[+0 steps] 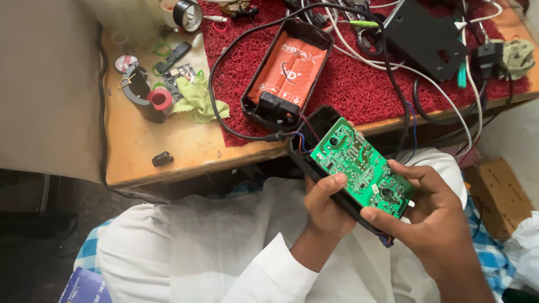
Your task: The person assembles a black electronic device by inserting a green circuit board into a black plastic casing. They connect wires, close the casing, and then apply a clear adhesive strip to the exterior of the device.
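A green rectangular circuit board [362,168], solder side up, sits over its black plastic casing half [314,126], gripped by both hands: left hand [325,207] and right hand [429,210] closed on its lower edges. Its long axis slants from near the wooden bench [168,146] toward the lap. The casing lies open; reassembly appears undone.
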